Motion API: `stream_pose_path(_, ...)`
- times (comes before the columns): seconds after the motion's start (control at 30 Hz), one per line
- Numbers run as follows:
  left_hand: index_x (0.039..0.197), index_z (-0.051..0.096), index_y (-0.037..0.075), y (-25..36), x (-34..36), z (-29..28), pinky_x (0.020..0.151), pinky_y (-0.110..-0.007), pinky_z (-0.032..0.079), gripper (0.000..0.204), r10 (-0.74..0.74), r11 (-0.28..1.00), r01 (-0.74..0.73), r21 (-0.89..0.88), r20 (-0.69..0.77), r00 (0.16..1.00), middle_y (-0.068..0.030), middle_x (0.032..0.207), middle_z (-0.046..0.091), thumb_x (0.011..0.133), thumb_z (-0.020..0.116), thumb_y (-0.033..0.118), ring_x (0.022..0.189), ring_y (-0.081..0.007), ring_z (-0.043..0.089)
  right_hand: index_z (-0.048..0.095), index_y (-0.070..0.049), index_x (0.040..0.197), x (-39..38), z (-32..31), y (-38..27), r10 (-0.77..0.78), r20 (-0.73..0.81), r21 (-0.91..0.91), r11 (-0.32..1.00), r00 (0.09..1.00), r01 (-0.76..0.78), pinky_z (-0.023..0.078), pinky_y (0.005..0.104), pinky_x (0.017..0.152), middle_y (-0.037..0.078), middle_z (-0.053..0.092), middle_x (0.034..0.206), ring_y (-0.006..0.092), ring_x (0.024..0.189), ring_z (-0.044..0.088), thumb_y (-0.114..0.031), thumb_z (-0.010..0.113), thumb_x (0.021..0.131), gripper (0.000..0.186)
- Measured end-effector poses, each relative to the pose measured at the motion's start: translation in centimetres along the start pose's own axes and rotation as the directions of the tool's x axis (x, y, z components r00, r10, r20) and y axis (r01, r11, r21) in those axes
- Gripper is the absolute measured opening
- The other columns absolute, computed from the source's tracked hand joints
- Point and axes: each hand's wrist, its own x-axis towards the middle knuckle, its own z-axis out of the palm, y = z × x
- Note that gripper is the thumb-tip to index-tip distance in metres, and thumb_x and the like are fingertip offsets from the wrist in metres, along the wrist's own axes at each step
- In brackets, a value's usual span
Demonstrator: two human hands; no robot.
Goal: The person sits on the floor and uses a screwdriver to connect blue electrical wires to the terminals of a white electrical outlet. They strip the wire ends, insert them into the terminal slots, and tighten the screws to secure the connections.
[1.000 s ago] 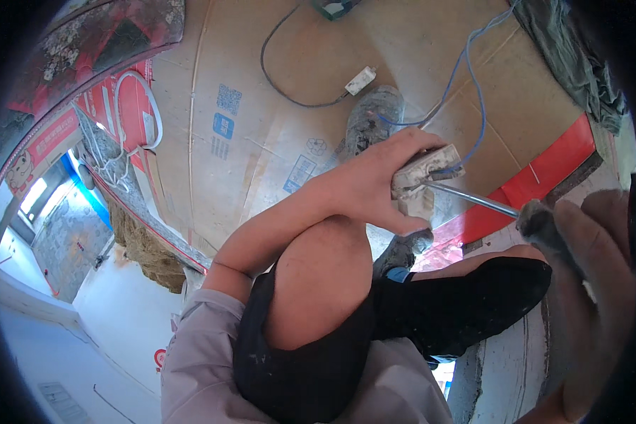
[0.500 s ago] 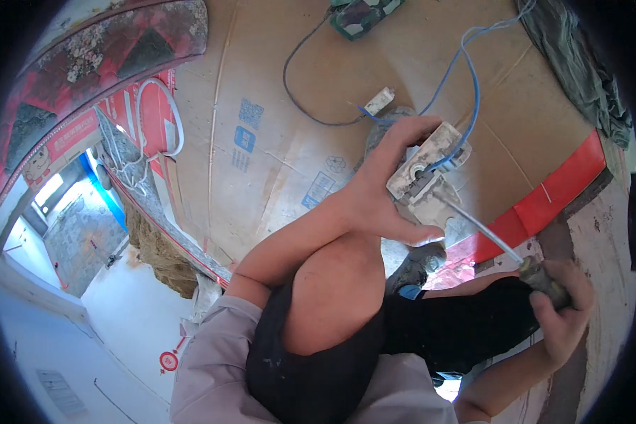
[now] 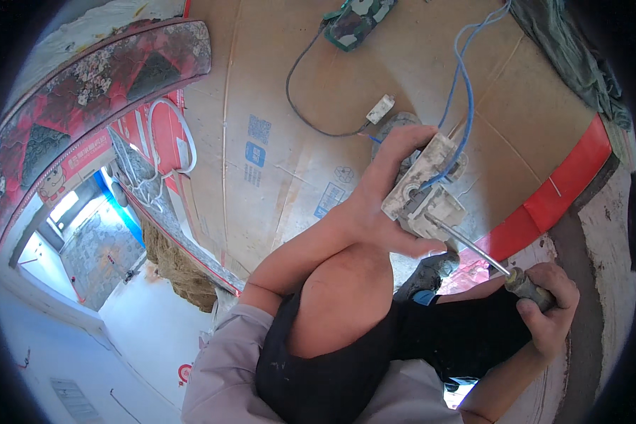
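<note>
My left hand (image 3: 371, 215) is closed around a dirty white plastic electrical fitting (image 3: 425, 161), with blue wires (image 3: 468, 106) running out of it toward the top edge. In my right hand (image 3: 551, 318) is the handle of a screwdriver (image 3: 528, 287); its metal shaft reaches into the fitting's lower part, where the very tip is hidden. Below the left forearm is my bare knee, and behind the fitting one dusty shoe is partly hidden.
Cardboard (image 3: 516, 162) spreads beneath, bearing a camouflage pouch (image 3: 360, 21), a black cable and a white connector (image 3: 380, 108). A red band edges it at right; dark fabric (image 3: 565, 49) lies at top right. A patterned mat (image 3: 99, 78), white cords and an opening are at left.
The fitting rose and turned, then lowered slightly. My right hand moved left, and the screwdriver now angles more steeply up into the fitting. The view has shifted, showing more of the camouflage pouch.
</note>
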Motion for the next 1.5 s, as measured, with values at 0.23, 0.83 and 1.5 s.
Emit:
stream_pose_path(0.23,0.145,0.026,0.001,0.1,-0.2,-0.2,0.104,-0.041,0.038,0.121,-0.012,1.0,0.012,0.024,-0.006,1.0,-0.0179,0.14,0.041,0.052,0.097,0.031,0.127,-0.0275,0.047,0.07,0.0,0.088,0.3,0.0,-0.6,0.078,0.034,-0.048,0.996,0.996,-0.076,0.043,0.0356,0.078,0.01,0.064,0.077,0.0234,0.08,0.058,-0.037,0.078,0.061,0.046)
stream_pose_path(0.83,0.145,0.025,0.0,0.3,0.0,-0.2,0.102,-0.042,0.04,0.124,0.017,0.999,-0.016,0.038,-0.027,0.999,-0.0184,0.138,0.042,0.049,0.098,0.03,0.125,-0.0288,0.049,0.066,-0.001,0.104,-0.9,-1.2,2.5,0.068,0.166,0.027,0.997,0.984,-0.074,0.041,0.0358,0.089,0.01,0.062,0.098,0.0222,0.096,0.055,-0.034,0.08,0.071,0.049)
stream_pose_path(1.5,0.144,0.032,0.0,-0.1,-0.2,0.6,0.104,-0.04,0.035,0.117,0.002,0.999,-0.006,-0.039,-0.112,0.994,-0.016,0.132,0.041,0.053,0.097,0.032,0.124,-0.0295,0.044,0.061,0.004,0.09,0.2,0.1,-0.4,-0.008,-0.1,0.229,0.973,0.995,0.031,0.041,0.0285,0.066,0.012,0.056,0.087,0.0173,0.07,0.055,-0.042,0.072,0.076,0.049)
